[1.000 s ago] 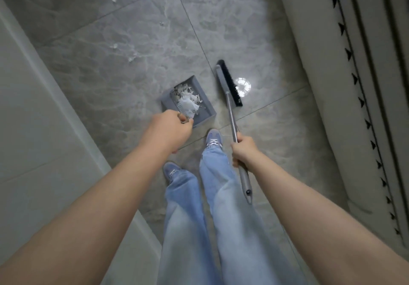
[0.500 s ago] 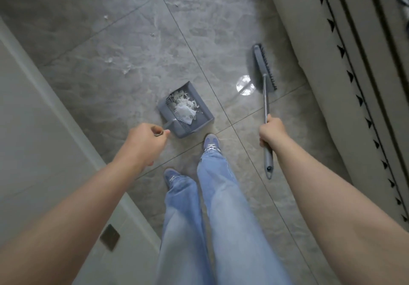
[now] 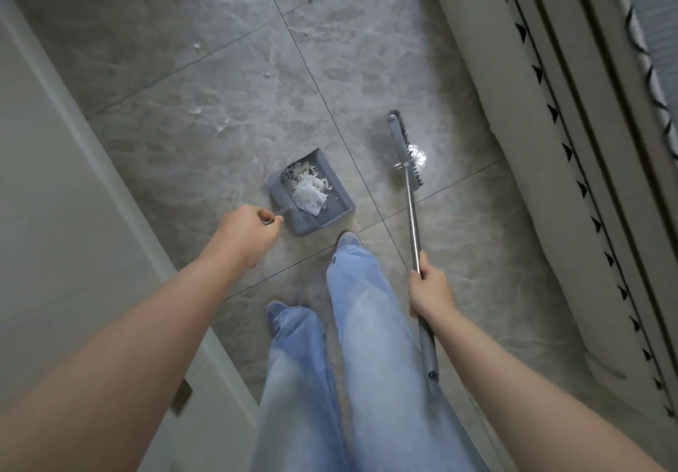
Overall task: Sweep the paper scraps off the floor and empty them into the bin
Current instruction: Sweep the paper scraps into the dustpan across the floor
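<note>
A grey dustpan [image 3: 341, 203] hangs low over the floor ahead of my feet, holding a heap of white paper scraps [image 3: 308, 186]. My left hand [image 3: 246, 231] grips the top of its thin handle. My right hand [image 3: 430, 290] grips the metal shaft of a broom [image 3: 404, 152], whose grey head with dark bristles is near the floor to the right of the dustpan. Several small white scraps [image 3: 198, 110] still lie on the grey tiles farther ahead. No bin is in view.
A pale cabinet or door panel [image 3: 55, 214] runs along the left. A beige sofa with black triangle trim [image 3: 550, 141] fills the right. A bright light reflection [image 3: 416, 158] glints on the tile by the broom head. My legs in blue jeans [image 3: 352, 343] stand mid-frame.
The broom head has swung from beside the dustpan out to the right and stayed there. The dustpan has stayed level with its scraps. My view has shifted forward along the floor.
</note>
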Available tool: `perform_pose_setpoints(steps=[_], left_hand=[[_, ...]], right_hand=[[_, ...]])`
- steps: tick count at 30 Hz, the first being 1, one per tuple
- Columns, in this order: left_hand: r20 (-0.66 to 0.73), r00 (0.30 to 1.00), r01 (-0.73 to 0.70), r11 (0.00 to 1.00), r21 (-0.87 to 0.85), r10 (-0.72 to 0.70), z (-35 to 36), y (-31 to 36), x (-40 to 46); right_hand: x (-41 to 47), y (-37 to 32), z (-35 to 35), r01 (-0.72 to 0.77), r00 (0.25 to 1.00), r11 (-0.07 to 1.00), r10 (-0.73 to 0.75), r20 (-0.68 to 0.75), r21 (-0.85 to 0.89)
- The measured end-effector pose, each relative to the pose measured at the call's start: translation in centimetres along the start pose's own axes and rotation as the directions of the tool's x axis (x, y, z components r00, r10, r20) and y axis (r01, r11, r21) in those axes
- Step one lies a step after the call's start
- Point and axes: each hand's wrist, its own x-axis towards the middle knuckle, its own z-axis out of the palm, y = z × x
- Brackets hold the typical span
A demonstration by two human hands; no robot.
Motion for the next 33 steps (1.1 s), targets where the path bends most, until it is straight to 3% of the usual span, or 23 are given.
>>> perform_pose_setpoints(steps=[3, 8, 14, 19, 22, 27, 33], left_hand=[[-0.002, 0.999, -0.044, 0.999, -0.024, 0.044, 0.2, -1.1, 0.4], [-0.001, 0.996, -0.089, 0.995, -0.044, 0.089, 0.5, -3.9, 0.4], [-0.028, 0.996, -0.09, 0.991, -0.101, 0.087, -2.5, -10.1, -1.3], [0.027, 0.988, -0.154, 0.984, 0.087, 0.152, -8.9, -17.5, -5.1], [0.066, 0.988, -0.156, 0.95, 0.272, 0.143, -11.8, -21.6, -6.9], [0.098, 0.992, -0.114, 0.895, 0.431, 0.079, -13.1, -27.1, -7.9], [0.064, 0.998, -0.053, 0.9, 0.433, 0.028, -12.6, -31.2, -7.0]], right_hand=[[3.0, -1.0, 1.3, -0.134, 0.987, 0.985, 0.142, -0.078, 0.106], [1.9, 1.3, 6.2, -0.272, 0.961, 0.945, 0.257, 0.098, 0.184], [-4.7, 8.0, 9.4, -0.182, 0.983, 0.946, 0.175, 0.048, 0.269], [-5.7, 9.5, 12.7, -0.208, 0.971, 0.926, 0.233, -0.045, 0.316], [-5.7, 8.6, 14.3, -0.289, 0.954, 0.886, 0.298, 0.032, 0.363], [-8.0, 7.2, 17.9, -0.366, 0.931, 0.855, 0.339, 0.138, 0.369], [-8.6, 7.2, 21.4, -0.279, 0.959, 0.926, 0.28, 0.029, 0.253]])
